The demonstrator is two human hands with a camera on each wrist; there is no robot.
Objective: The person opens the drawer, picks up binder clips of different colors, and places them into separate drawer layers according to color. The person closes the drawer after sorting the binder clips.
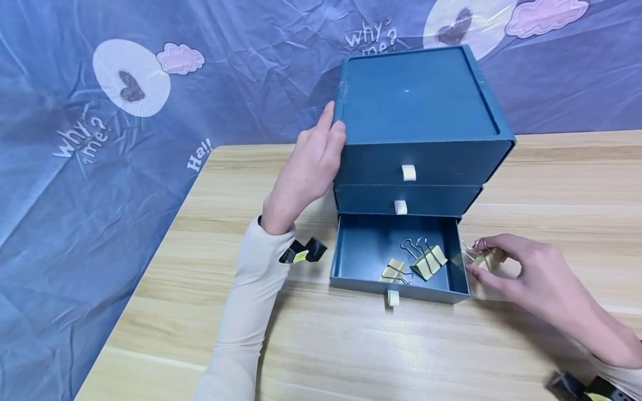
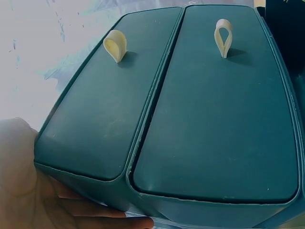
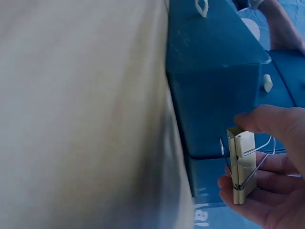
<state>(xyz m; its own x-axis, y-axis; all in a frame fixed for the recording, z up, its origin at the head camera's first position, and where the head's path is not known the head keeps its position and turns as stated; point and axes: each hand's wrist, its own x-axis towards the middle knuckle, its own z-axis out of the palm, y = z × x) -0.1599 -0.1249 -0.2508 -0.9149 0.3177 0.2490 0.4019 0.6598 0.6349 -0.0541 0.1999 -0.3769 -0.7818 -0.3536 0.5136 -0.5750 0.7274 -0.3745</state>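
A blue drawer box [image 1: 421, 100] has its bottom drawer [image 1: 371, 239] pulled out. Two gold binder clips lie inside: one binder clip [image 1: 429, 263] toward the right, another binder clip [image 1: 393, 271] near the front wall. My left hand [image 1: 311, 161] rests on the box's left side with fairly straight fingers; the left wrist view shows its fingers [image 2: 95, 214] along that side. Just right of the drawer, my right hand [image 1: 536, 278] pinches a third gold binder clip [image 3: 243, 164] between thumb and fingers, low by the table.
White loop tabs mark the shut upper drawer [image 1: 371, 164] and middle drawer [image 1: 366, 199]. The box stands on a wood-grain table [image 1: 200, 267]. Behind it hangs a blue printed cloth [image 1: 271, 78]. Black wrist cameras sit on both forearms.
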